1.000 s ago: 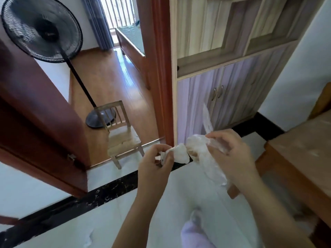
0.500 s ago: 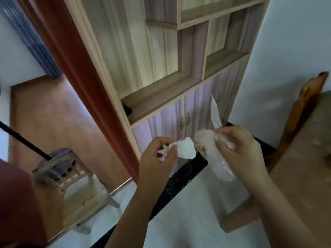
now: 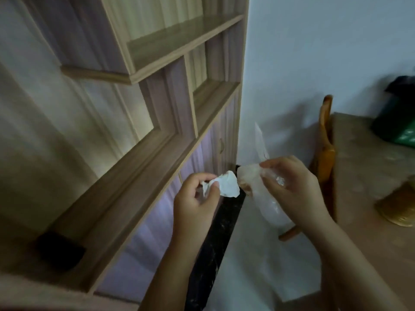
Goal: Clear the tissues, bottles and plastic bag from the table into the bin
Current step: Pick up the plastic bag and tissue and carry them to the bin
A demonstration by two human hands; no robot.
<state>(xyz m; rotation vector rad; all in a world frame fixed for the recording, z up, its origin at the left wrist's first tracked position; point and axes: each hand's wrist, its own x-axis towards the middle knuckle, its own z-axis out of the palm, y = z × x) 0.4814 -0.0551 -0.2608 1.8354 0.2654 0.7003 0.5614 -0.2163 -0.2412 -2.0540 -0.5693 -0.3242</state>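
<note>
Wooden counter (image 3: pixel 359 198) at the right, shelf ledge (image 3: pixel 125 176) at the left.

On the counter a blurred green and black bundle (image 3: pixel 397 117) lies at the far edge, and a golden-brown round container (image 3: pixel 399 205) stands nearer. On the shelf ledge a small dark object (image 3: pixel 59 251) rests at the near end. A black-striped pale floor (image 3: pixel 247 265) runs between.

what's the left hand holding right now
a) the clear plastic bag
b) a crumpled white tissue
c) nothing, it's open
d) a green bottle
b: the left hand pinches a crumpled white tissue between thumb and fingers, while the right hand grips the clear plastic bag beside it.
</note>
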